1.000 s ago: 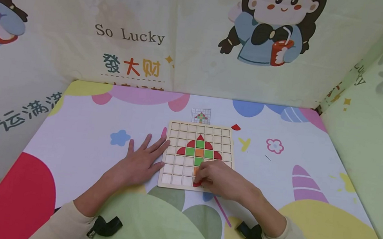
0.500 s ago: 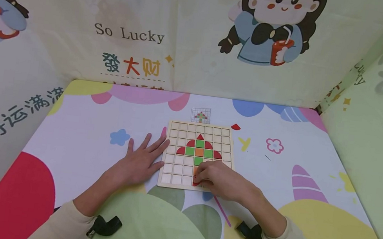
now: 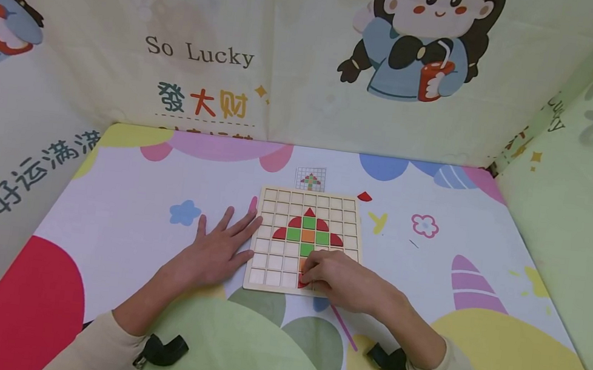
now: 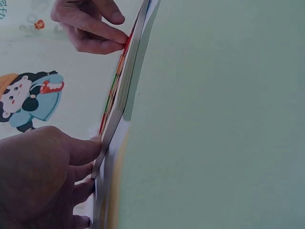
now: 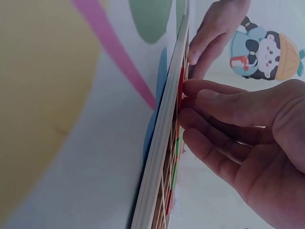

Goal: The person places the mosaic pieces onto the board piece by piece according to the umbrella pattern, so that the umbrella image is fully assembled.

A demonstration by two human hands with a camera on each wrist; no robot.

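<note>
A wooden grid board (image 3: pixel 281 198) lies on the table. Green, orange and red tiles fill some cells in a tree-like shape, topped by a red triangle (image 3: pixel 310 212). At the board's left edge, my left hand (image 3: pixel 220 249) rests with straight, spread fingers, its fingertips against the rim. My right hand (image 3: pixel 343 279) bends over the lower middle of the board and pinches a red tile (image 3: pixel 302 283) at the bottom-row cell. In the right wrist view the fingertips are right at the red tile (image 5: pixel 180 88). Part of that tile and the nearby cells are hidden by the hand.
A loose red tile (image 3: pixel 365 196) lies beyond the board's top right corner. Behind the board is a small printed pattern card (image 3: pixel 310 179) with a similar tree shape. The table has a colourful printed cover (image 3: pixel 129 202), and printed cloth walls (image 3: pixel 311 58) stand at the back and sides.
The red tile under my right fingers has turned slightly, showing a more upright edge on its left. My left hand and the board have stayed in place.
</note>
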